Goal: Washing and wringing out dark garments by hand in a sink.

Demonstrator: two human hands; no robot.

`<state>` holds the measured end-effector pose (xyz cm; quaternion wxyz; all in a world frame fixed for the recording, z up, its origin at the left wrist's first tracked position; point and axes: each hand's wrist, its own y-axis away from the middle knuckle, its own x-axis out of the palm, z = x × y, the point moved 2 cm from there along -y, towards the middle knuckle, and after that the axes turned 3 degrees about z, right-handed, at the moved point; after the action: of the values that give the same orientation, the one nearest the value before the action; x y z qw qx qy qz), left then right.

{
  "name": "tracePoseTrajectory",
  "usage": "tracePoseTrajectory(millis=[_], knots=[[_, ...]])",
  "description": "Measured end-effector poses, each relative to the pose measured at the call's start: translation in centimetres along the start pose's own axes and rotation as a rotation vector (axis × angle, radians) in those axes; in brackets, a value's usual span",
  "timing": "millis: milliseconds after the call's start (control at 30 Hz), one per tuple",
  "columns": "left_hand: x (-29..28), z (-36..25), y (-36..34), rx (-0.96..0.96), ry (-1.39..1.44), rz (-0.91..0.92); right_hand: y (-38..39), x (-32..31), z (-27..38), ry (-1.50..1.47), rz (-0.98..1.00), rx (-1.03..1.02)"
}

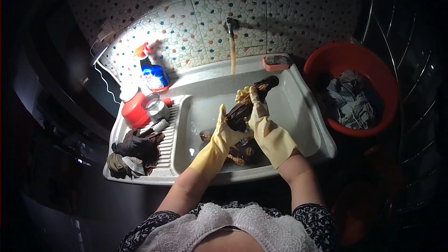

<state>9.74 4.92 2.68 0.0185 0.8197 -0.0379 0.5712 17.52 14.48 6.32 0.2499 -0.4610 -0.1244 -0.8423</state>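
I wear pale yellow rubber gloves. Over the basin (294,107) of a grey sink, I hold a twisted, dark brown cloth (239,114) slanting up to the right. My left hand (222,136) grips its lower part, with the thumb upright along its side. My right hand (256,115) is higher on it, fingers curled round the cloth, whose dark end pokes out beyond them. Beneath my hands, more brown, partly patterned cloth (235,157) lies in shallow water, partly hidden by the gloves.
A blue spray bottle (154,75), red plastic container (133,109), clear cup (154,105) and dark clothes (134,149) sit on the left drainboard (165,154). A tap (230,28) is on the mosaic wall; a pink soap dish (275,66) is on the back rim. A red tub (380,88) right holds grey clothes (354,107).
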Motion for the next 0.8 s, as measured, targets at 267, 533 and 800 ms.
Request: tracePoseTrajectory(millis=[267,533,800], knots=[[-1.6,-2.1,-1.0,0.254,-0.092,-0.103,-2.8,-3.3,-3.9,0.354,0.315,0.148],[0.1,-6.7,0.2,0.243,-0.113,0.017,5.6,4.8,-1.1,1.121,0.996,-0.462],[0.0,-5.2,2.4,0.169,-0.129,0.115,4.4,2.6,-2.5,0.995,1.137,0.007]])
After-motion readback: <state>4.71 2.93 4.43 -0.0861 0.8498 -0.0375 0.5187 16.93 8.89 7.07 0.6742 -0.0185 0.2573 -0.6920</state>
